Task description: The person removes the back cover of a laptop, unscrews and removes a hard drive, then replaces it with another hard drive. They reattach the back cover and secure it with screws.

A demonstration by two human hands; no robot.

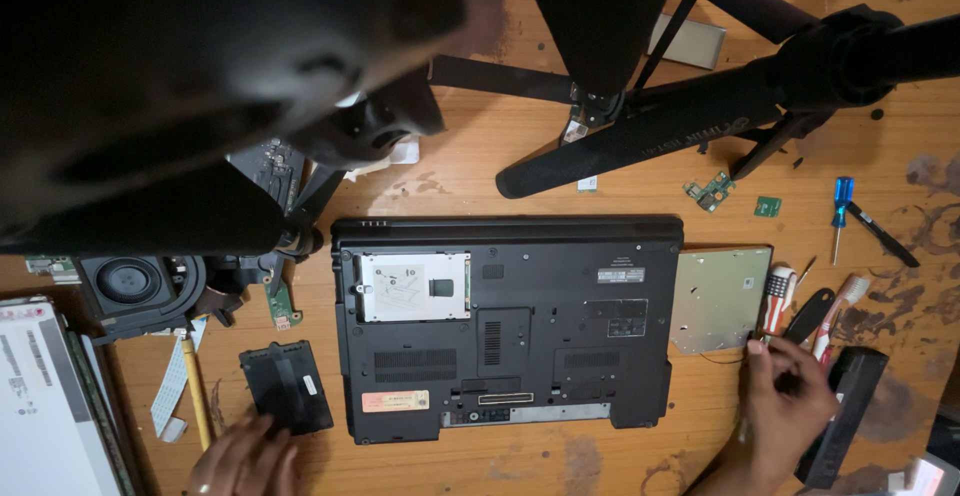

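At lower right of frame, a slim tool (762, 341) is pinched by right hand (787, 396) beside upturned black laptop (508, 326), best kept steady, while left hand (245, 459), fingers loosely spread, is rested near small black cover panel (286, 387).

A black laptop (508, 326) lies upside down at the centre of the frame on the wooden table, its underside showing vents, labels and an open bay with a silver hard drive in its upper left corner. At lower left, a small black cover panel (286, 387) lies flat just beside it. At right, a screwdriver (774, 306) with a striped handle rests beside a thin metal plate.
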